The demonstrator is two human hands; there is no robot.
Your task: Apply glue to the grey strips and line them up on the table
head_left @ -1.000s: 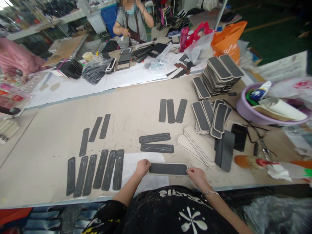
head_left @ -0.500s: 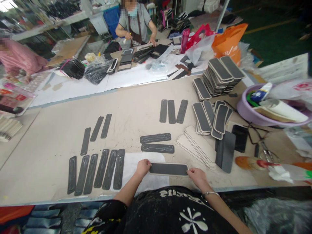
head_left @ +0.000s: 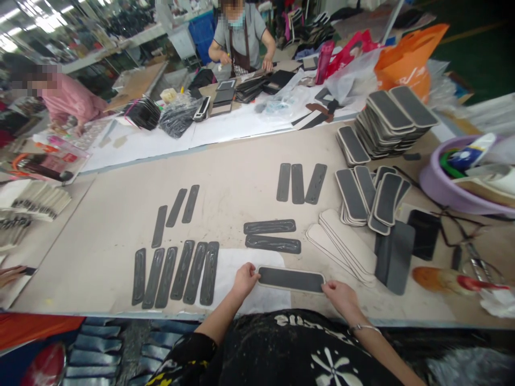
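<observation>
A dark grey strip with rounded corners and a beige border (head_left: 291,279) lies level between my two hands, over the edge of a white sheet (head_left: 235,295) on the table. My left hand (head_left: 246,282) pinches its left end, and my right hand (head_left: 340,296) pinches the right end. Just beyond are two plain grey strips with shiny, wet-looking streaks (head_left: 272,244). More streaked grey strips (head_left: 188,269) lie in a row to the left of my left hand. Beige rounded pieces (head_left: 346,249) are fanned out beyond my right hand, beside dark grey strips (head_left: 396,257).
Stacks of bordered strips (head_left: 390,112) stand at the back right, near a purple basin (head_left: 436,171). A phone (head_left: 422,233) and an orange-tipped bottle (head_left: 432,280) lie on the right. Two people work across the table; another person's hand (head_left: 12,274) shows at the left edge.
The view has swung left, so everything sits further right in the picture. Another person's hand has come into sight at the left edge. Both my hands keep hold of the bordered strip.
</observation>
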